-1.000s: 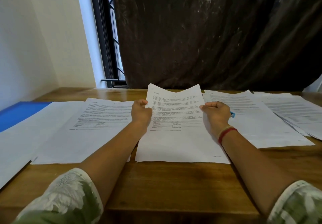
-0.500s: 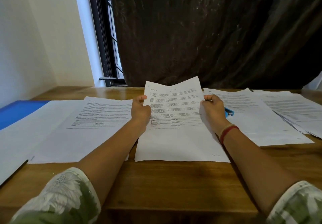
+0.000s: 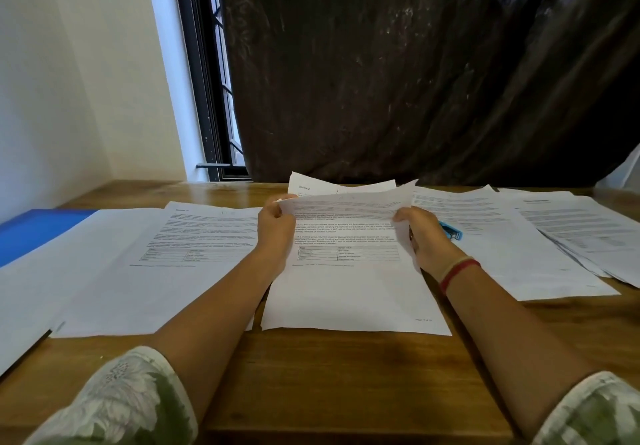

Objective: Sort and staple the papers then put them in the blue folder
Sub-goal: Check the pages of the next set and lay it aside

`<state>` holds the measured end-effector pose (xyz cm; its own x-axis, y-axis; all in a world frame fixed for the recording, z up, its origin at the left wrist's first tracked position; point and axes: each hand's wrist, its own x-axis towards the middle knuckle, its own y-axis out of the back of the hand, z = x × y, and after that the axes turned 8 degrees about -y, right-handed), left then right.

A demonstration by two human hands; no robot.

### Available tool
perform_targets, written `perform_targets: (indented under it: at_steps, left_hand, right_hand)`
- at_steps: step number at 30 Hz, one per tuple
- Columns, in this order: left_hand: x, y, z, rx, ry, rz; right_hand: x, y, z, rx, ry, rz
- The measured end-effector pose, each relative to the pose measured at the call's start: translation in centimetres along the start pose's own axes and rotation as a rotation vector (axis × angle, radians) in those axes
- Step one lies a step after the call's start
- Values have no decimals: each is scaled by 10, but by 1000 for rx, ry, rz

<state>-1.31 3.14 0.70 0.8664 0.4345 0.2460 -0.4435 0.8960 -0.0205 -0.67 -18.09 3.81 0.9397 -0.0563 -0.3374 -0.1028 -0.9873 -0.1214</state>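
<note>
Papers (image 3: 346, 292) lay piled mid-table (image 3: 346, 375). The left hand (image 3: 277, 233) and right hand (image 3: 424, 237) pinched the top sheet (image 3: 346, 202) by its upper corners, raised. The heading beneath read "Section 2"; other print was blurred.

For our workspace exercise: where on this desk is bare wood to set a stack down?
Bare brown wooden table along the near edge, below the white centre sheet; also the far left corner. Crowded: mid-table, from the blue folder to the right-hand paper stacks.
</note>
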Motion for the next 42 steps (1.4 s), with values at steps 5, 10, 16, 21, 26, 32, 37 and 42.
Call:
perform_targets:
  at_steps: [5, 10, 16, 21, 26, 32, 37, 42]
  left_hand:
    - [-5, 1, 5, -112, 32, 17]
    - [-3, 0, 4, -183, 20, 56]
    - [-6, -2, 6, -174, 17, 43]
    - [-6, -1, 3, -130, -32, 9]
    - [-1, 1, -1, -103, -53, 44]
    - [1, 1, -3, -136, -71, 69]
    - [2, -1, -3, -126, -48, 98]
    - [6, -2, -5, -83, -65, 99]
  right_hand:
    - [-1, 3, 5, 122, 27, -18]
    - [5, 5, 1, 127, 74, -33]
    - [5, 5, 7, 61, 162, 124]
    - [11, 9, 9, -103, 351, 200]
    - [10, 6, 10, -70, 398, 222]
    - [8, 0, 3, 81, 248, 38]
    - [11, 5, 5, 178, 161, -82]
    - [11, 10, 12, 205, 134, -123]
